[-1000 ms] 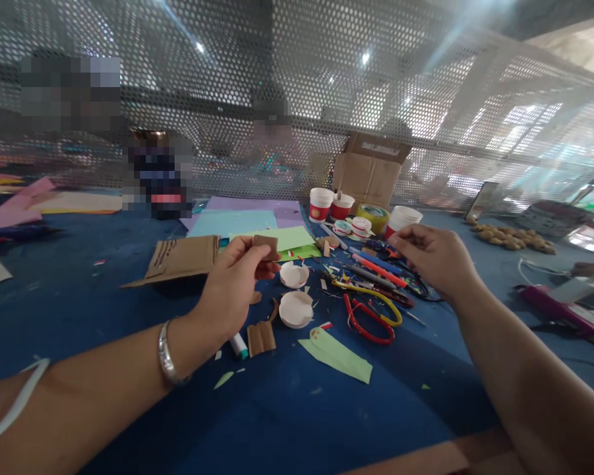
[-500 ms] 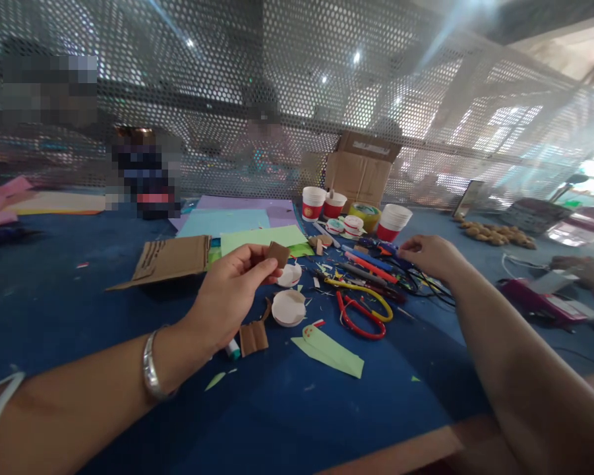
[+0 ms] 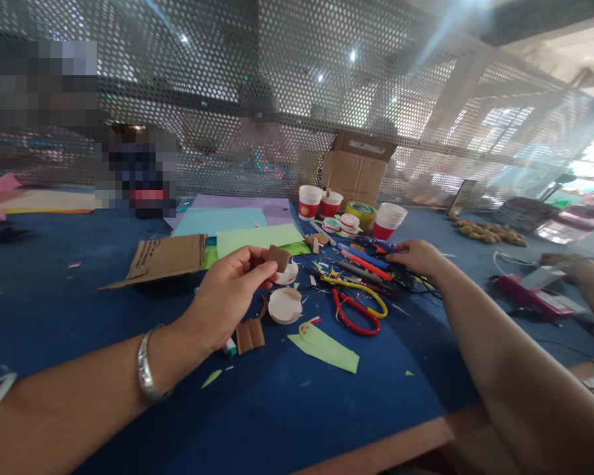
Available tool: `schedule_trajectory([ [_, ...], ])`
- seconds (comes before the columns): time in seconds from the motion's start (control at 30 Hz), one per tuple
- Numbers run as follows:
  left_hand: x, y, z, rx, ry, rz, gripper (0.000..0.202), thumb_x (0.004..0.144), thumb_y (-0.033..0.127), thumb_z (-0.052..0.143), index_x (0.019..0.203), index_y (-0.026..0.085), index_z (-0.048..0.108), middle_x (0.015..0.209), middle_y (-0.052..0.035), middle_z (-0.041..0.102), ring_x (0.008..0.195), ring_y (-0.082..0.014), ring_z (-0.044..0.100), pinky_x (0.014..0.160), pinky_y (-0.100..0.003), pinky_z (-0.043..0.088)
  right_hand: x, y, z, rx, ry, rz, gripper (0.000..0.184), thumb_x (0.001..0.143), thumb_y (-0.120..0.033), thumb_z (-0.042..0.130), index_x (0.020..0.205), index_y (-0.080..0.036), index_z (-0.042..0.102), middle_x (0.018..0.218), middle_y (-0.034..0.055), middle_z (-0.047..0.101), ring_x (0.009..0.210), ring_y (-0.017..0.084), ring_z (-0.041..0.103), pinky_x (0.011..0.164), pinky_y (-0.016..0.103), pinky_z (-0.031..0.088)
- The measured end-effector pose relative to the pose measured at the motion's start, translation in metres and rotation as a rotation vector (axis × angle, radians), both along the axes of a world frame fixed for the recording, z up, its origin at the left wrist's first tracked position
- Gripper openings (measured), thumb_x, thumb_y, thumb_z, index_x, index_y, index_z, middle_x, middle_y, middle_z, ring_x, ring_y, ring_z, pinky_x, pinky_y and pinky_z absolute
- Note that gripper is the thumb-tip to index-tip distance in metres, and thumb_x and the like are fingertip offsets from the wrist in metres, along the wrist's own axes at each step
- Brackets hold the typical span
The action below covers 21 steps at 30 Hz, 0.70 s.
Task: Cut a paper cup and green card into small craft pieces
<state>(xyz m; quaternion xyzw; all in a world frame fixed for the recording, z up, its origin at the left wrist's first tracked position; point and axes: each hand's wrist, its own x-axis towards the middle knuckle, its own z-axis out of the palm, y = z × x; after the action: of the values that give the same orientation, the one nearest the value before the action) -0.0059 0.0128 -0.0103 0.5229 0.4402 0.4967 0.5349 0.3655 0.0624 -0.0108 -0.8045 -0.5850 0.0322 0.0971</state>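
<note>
Between the thumb and fingers of my left hand point(image 3: 240, 280) is a small brown cardboard piece point(image 3: 279, 258), held above the table. My right hand point(image 3: 418, 257) reaches over the tool pile, its fingers closed at a blue glue gun point(image 3: 386, 247) with black cord behind it; the grip is partly hidden. Below my left hand lie a cut-off paper cup bottom point(image 3: 285, 306), a folded corrugated cardboard scrap point(image 3: 250, 336) and a pale green paper strip point(image 3: 326, 348). Scissors point(image 3: 358, 310) with red and yellow handles lie between my hands, beside several pens point(image 3: 366, 264).
Red and white paper cups point(image 3: 310, 202), yellow tape point(image 3: 360, 215) and a cardboard box point(image 3: 358, 168) stand at the back before a perforated metal screen point(image 3: 202, 99). Coloured sheets point(image 3: 260, 239) and a cardboard flap point(image 3: 168, 259) lie left. Another person's hand point(image 3: 568, 264) is at right.
My right hand has moved slightly left and closer onto the glue gun. My left hand keeps the cardboard piece in nearly the same place. The whole view has shifted a little.
</note>
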Motion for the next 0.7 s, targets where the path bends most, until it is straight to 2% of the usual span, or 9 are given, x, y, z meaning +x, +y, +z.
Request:
schedule_trajectory([
  [0.1, -0.0005, 0.0008, 0.0015, 0.022, 0.034, 0.015, 0.018, 0.081, 0.031, 0.073, 0.091, 0.017, 0.069, 0.079, -0.0018, 0.069, 0.075, -0.0128, 0.061, 0.07, -0.025, 0.046, -0.0014, -0.0013, 0.0006, -0.015, -0.002, 0.003, 0.031, 0.083, -0.038, 0.066, 0.099, -0.016, 0.079, 0.087, 0.0081, 0.078, 0.076, 0.021, 0.071, 0.06, 0.026, 0.048],
  [0.23, -0.001, 0.0008, 0.0017, 0.069, 0.136, -0.018, 0.025, 0.081, 0.035, 0.072, 0.098, 0.017, 0.068, 0.089, -0.0056, 0.073, 0.08, -0.0167, 0.066, 0.07, -0.027, 0.049, -0.0042, -0.0021, 0.0028, -0.029, -0.021, 0.007, 0.027, 0.084, -0.036, 0.065, 0.095, -0.017, 0.08, 0.089, 0.0084, 0.079, 0.08, 0.022, 0.072, 0.062, 0.026, 0.048],
  [0.33, -0.0022, 0.0004, 0.0015, 0.111, 0.302, -0.057, 0.027, 0.083, 0.038, 0.069, 0.1, 0.017, 0.068, 0.089, -0.0072, 0.075, 0.08, -0.0197, 0.069, 0.068, -0.029, 0.05, -0.0059, -0.0016, 0.0038, -0.032, -0.047, -0.003, 0.028, 0.085, -0.038, 0.066, 0.096, -0.017, 0.08, 0.092, 0.009, 0.078, 0.084, 0.023, 0.072, 0.064, 0.027, 0.048],
  [0.5, -0.0039, 0.0006, 0.0047, 0.199, 0.614, -0.126, 0.024, 0.086, 0.038, 0.064, 0.101, 0.02, 0.069, 0.08, -0.0039, 0.075, 0.068, -0.0188, 0.067, 0.059, -0.028, 0.047, -0.007, -0.0006, 0.0038, -0.056, -0.076, -0.037, 0.025, 0.087, -0.038, 0.066, 0.097, -0.019, 0.078, 0.093, 0.0069, 0.077, 0.089, 0.024, 0.071, 0.069, 0.027, 0.05],
  [0.7, -0.0053, -0.0018, 0.007, 0.334, 0.729, -0.127, 0.02, 0.088, 0.035, 0.061, 0.102, 0.023, 0.069, 0.089, -0.0022, 0.076, 0.072, -0.0181, 0.067, 0.065, -0.029, 0.047, -0.008, 0.0, 0.0039, -0.136, -0.055, -0.058, 0.027, 0.097, -0.037, 0.061, 0.112, -0.016, 0.067, 0.111, 0.0067, 0.069, 0.095, 0.02, 0.068, 0.084, 0.038, 0.056],
])
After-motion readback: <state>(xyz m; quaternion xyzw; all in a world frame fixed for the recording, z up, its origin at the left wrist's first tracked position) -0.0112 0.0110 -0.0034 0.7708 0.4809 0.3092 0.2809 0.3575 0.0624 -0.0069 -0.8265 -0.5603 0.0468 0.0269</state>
